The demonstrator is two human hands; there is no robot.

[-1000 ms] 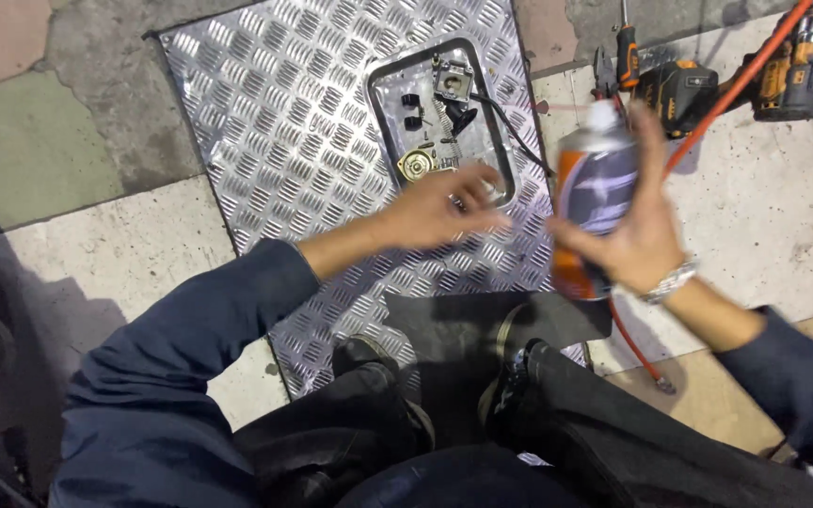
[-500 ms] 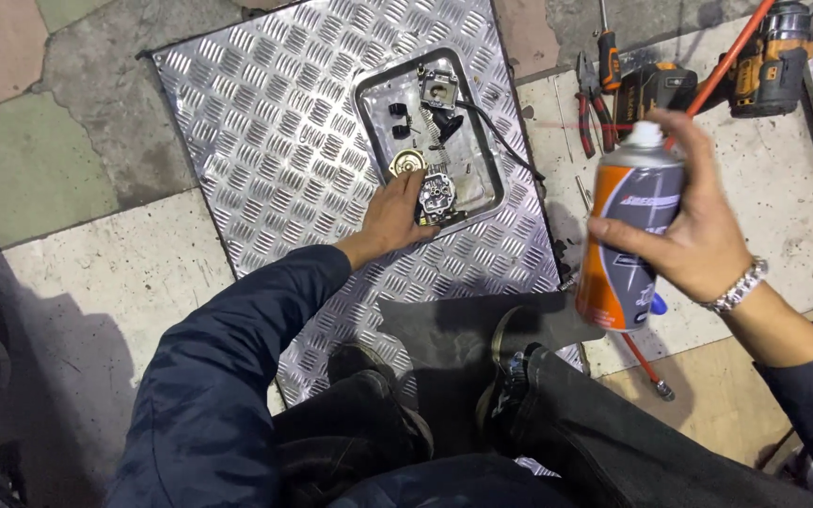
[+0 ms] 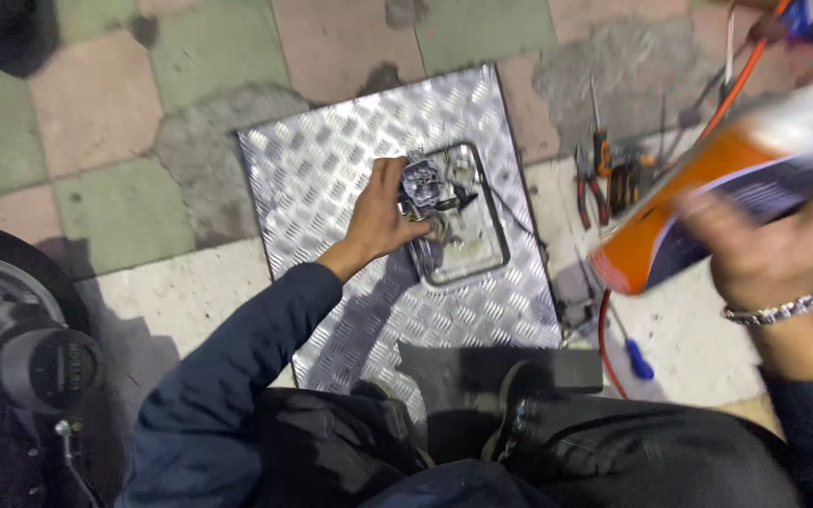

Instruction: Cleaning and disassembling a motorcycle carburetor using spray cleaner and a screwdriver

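My left hand (image 3: 380, 214) grips a small dark metal engine part (image 3: 425, 186) and holds it just above a shallow metal tray (image 3: 493, 246) that lies on a ribbed metal plate (image 3: 322, 179). A few small parts remain in the tray. My right hand (image 3: 772, 246) is raised at the right and holds an orange and dark spray can (image 3: 708, 202), tilted with its bottom end toward the lower left. The can is blurred by motion.
Pliers and screwdrivers (image 3: 599, 179) lie on the paving right of the plate. A blue-handled screwdriver (image 3: 634, 356) and an orange hose (image 3: 728, 89) are also at the right. A scooter wheel and dark part (image 3: 21, 348) stand at the left. My shoes rest on the plate's near edge.
My left hand has picked the engine part up out of the tray. My right hand has raised and tilted the spray can. The view has shifted so that the plate sits further left.
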